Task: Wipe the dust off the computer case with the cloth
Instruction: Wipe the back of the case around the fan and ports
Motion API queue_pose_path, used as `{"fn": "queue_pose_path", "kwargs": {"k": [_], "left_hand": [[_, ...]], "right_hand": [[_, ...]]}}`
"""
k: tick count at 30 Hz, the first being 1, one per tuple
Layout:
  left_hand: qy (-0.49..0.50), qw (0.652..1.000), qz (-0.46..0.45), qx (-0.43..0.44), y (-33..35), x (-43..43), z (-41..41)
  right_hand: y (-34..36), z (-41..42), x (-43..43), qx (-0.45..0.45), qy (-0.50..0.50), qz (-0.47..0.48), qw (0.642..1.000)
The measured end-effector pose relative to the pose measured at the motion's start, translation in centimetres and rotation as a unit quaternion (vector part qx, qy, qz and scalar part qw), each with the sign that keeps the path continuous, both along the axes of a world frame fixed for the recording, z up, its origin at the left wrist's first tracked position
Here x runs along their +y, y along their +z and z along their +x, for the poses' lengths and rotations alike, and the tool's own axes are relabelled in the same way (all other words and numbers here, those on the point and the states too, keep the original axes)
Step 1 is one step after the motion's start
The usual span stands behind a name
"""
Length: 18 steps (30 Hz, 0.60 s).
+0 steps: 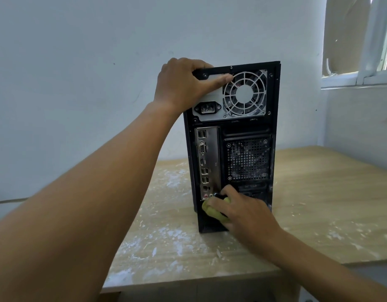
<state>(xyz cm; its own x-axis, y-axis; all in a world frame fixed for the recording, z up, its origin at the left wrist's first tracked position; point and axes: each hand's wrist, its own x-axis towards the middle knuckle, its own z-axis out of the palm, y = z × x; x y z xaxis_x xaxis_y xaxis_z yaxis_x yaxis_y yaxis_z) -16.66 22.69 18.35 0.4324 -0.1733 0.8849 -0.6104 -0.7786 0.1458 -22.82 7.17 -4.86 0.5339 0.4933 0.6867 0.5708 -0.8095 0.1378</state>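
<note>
A black computer case [247, 131] stands upright on a wooden table, its back panel facing me, with the fan grille at the top and dusty mesh in the middle. My left hand [183, 83] grips the case's top left corner, thumb across the back panel. My right hand [242, 212] presses a bunched yellow-green cloth [212, 211] against the lower part of the back panel, just below the port plate. Most of the cloth is hidden under my fingers.
The wooden table [318, 203] carries white dust and smears in front and to the left of the case. A pale wall stands close behind. A window frame [362, 77] is at the upper right. The table's front edge runs below my arms.
</note>
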Motion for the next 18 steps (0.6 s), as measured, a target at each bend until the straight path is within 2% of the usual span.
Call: {"fn": "queue_pose_path", "kwargs": {"k": [4,7,11,14,18], "left_hand": [[0.000,1.000,0.000,-0.007,-0.1,-0.1,-0.2],[0.004,1.000,0.001,-0.007,-0.1,-0.1,-0.2],[0.015,0.999,0.035,0.002,0.3,0.0,-0.4],[0.021,0.998,0.066,0.010,0.9,0.2,-0.8],[0.054,0.988,0.144,0.002,1.7,0.0,-1.5]], "right_hand": [[1.8,-0.5,-1.4,0.010,0.020,0.057,0.998],[5.2,-0.8,-2.3,-0.016,0.044,0.170,0.984],[10.7,-0.9,-4.2,-0.073,0.000,0.264,0.962],[11.1,-0.1,-5.1,-0.052,-0.034,0.251,0.966],[7.5,0.1,-5.0,-0.050,-0.008,0.200,0.979]]}}
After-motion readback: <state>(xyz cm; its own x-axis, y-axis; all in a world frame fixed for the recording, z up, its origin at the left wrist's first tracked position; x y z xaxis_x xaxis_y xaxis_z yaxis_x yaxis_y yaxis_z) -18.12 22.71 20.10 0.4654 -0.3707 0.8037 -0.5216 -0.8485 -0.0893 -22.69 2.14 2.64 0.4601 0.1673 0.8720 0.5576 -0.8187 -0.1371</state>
